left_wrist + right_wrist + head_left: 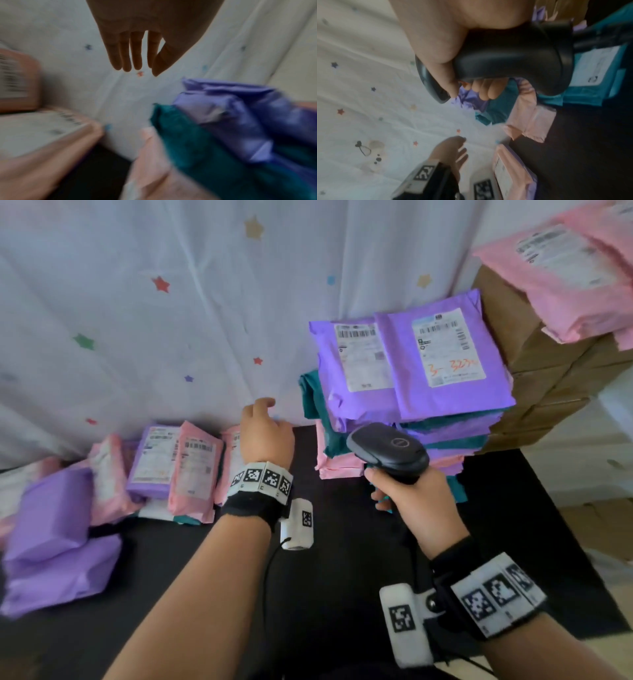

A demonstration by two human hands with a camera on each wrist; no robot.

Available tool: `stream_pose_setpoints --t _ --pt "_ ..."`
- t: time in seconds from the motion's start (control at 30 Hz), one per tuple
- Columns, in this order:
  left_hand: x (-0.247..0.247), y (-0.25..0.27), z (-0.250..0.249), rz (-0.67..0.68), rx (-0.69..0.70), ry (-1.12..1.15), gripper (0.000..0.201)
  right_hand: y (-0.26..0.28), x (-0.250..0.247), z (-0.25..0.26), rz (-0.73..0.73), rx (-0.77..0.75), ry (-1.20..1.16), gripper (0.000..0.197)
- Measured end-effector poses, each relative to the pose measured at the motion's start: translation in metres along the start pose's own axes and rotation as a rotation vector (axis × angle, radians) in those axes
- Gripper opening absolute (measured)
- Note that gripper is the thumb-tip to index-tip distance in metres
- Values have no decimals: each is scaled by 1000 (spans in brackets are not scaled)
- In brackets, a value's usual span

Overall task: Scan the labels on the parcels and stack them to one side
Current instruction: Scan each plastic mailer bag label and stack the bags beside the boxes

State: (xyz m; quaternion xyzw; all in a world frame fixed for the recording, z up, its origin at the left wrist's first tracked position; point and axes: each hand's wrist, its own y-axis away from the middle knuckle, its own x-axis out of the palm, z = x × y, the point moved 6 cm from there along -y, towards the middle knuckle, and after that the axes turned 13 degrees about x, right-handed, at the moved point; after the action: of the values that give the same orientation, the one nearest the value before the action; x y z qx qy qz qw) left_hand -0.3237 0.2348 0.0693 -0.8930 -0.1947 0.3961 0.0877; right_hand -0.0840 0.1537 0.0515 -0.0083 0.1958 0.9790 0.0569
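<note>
Two heaps flank my left hand [265, 436]: the unscanned parcels [191, 470] lean in a row just left of it, long axes running away from me, labels up; the scanned stack [411, 392] rises to its right. That hand hangs empty, fingers [126, 54] straight and relaxed, nearer the row than my right hand [407, 494], which is wrapped round the black scanner [388, 448]. The parcels are soft pink and purple poly mailers with white barcode labels.
</note>
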Motion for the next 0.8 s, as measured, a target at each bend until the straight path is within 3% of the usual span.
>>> stream_pose_setpoints --t 0.13,0.3,0.57,0.8 --pt "17 27 96 366 -235 -269 54 2 42 -29 46 106 54 13" --pt "38 36 150 642 -198 -385 66 -2 69 -54 24 211 103 22" --pt "48 17 188 580 -391 -296 88 -4 74 -68 -57 263 110 16" --pt "52 27 195 692 -253 -306 84 -6 77 -76 -103 275 99 16"
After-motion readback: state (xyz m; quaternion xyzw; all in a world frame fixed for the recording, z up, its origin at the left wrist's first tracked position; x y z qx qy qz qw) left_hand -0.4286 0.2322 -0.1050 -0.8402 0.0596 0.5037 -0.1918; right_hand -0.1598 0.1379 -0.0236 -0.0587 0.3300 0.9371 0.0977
